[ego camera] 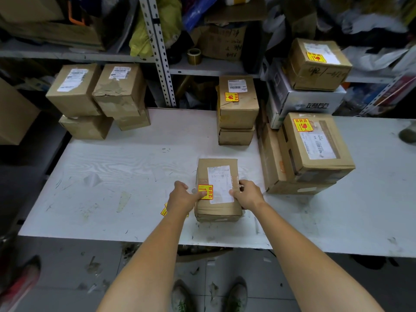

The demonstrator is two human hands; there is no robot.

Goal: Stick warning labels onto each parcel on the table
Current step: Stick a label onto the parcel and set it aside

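Left hand [182,197] and right hand [247,194] grip the parcel [221,209] by its side edges, left thumb pressing the warning label [206,191]; it looks like stiff, light cardboard. Best held by those sides.

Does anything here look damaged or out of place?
Yes. The back-left parcel has torn, wrinkled tape and a dented top edge. The stacked parcel at centre back shows a split along its top front edge, just below its yellow warning label. Loose warning labels lie on the table beside the left hand.
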